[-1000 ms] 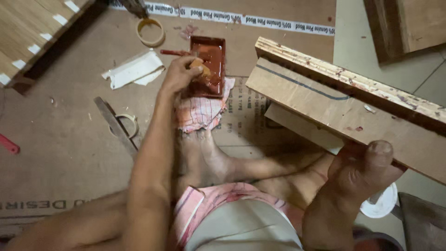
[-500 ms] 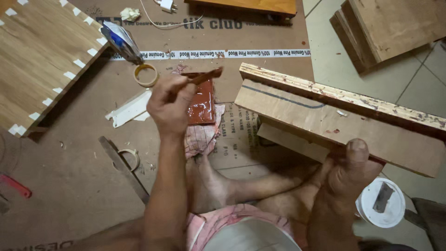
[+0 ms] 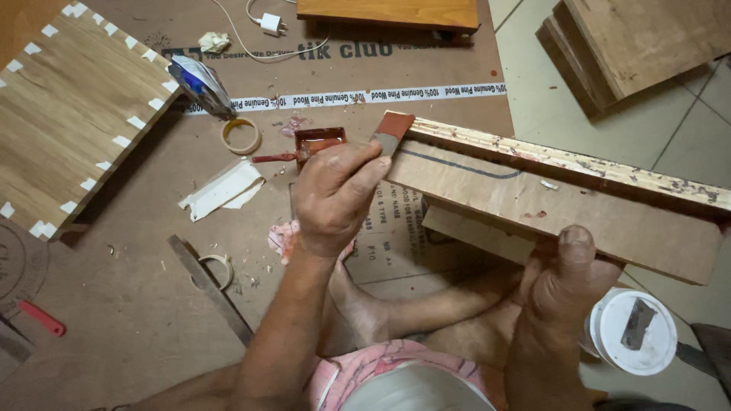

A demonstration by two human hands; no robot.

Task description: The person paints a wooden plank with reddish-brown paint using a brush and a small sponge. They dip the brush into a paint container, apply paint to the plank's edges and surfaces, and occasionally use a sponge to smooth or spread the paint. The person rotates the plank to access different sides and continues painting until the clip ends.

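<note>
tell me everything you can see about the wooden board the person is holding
The wooden board is a long, pale plank with a layered top edge, flecked with red-brown filler and marked with a dark pencil line. It runs tilted from upper middle to lower right, held off the floor. The right hand grips its lower edge; the left hand presses a putty knife, its blade smeared red-brown, on its left end.

Left hand (image 3: 335, 194) lifted scraper (image 3: 391, 135) from tray — onto board (image 3: 548, 205).

A putty knife on a long wooden board

The putty knife (image 3: 392, 131) has a flat blade smeared with red-brown paste, and it touches the left end of the board (image 3: 533, 202). The board is long and pale, has a dark curved line, and tilts across the lap.
</note>
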